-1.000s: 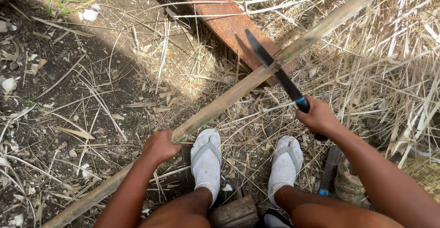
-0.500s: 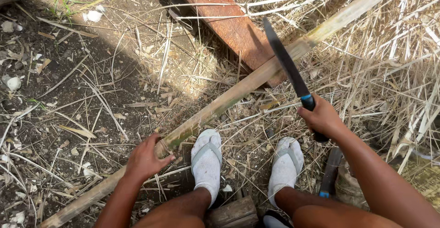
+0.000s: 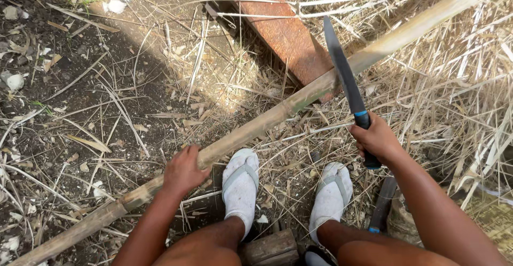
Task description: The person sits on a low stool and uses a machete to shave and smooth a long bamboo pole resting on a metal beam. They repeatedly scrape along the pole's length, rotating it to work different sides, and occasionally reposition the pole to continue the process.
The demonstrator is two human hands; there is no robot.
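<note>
Bamboo pole (image 3: 299, 99) runs lower-left to upper-right; left hand (image 3: 183, 171) closed on it, the nearer; right hand (image 3: 377, 139) grips a dark knife (image 3: 343, 73) raised just above the pole.

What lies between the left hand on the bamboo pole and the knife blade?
In the head view, only bare bamboo pole runs between the left hand and the knife blade, over dry straw.

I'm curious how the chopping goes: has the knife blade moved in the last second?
Yes. The knife blade in the right hand has swung more upright; its tip now stands at the reddish plank's right edge, above the bamboo pole.
</note>
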